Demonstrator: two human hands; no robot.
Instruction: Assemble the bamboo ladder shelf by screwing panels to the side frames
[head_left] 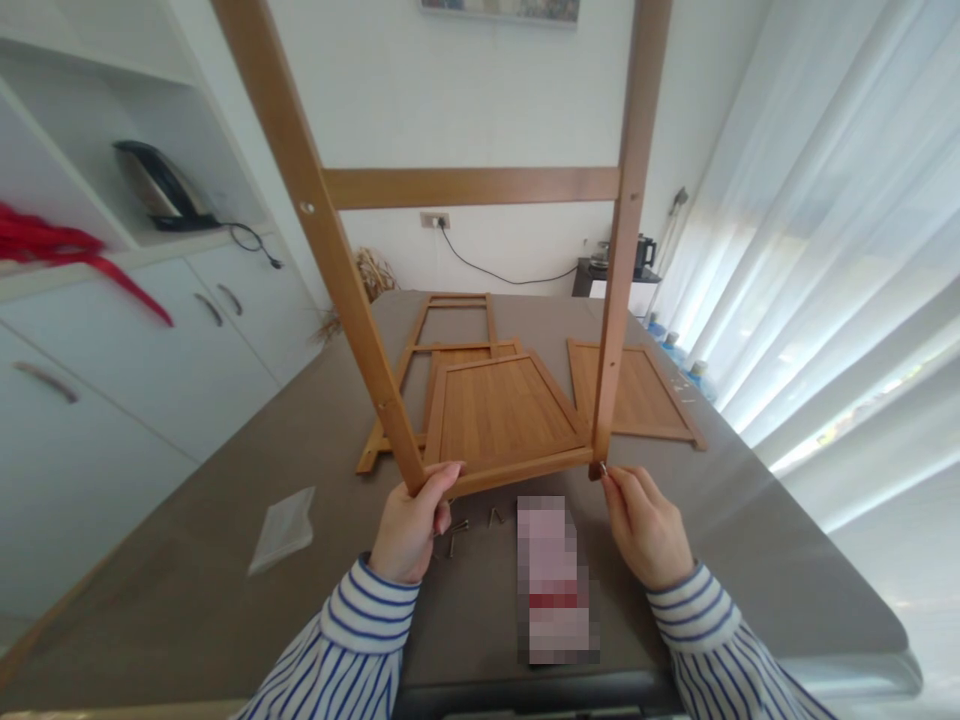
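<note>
My left hand [414, 520] is closed around the lower left corner of an upright wooden frame [472, 188], thumb on top of its bottom edge. The frame has two long posts joined by a crossbar, and its top runs out of view. At the foot of the right post, my right hand [649, 525] pinches a small metal screw [602, 468] against the corner. A slatted wooden panel [510, 410] meets the frame's bottom edge; whether they are joined I cannot tell. Several loose screws [457, 530] lie on the table beside my left hand.
On the grey-brown table [300, 620] lie another wooden frame [420, 330], a second panel [637, 390], a clear plastic bag [285, 528] and a blurred-out pink item [551, 560]. White cabinets with a kettle [165, 185] stand left; a sheer curtain [840, 250] hangs right.
</note>
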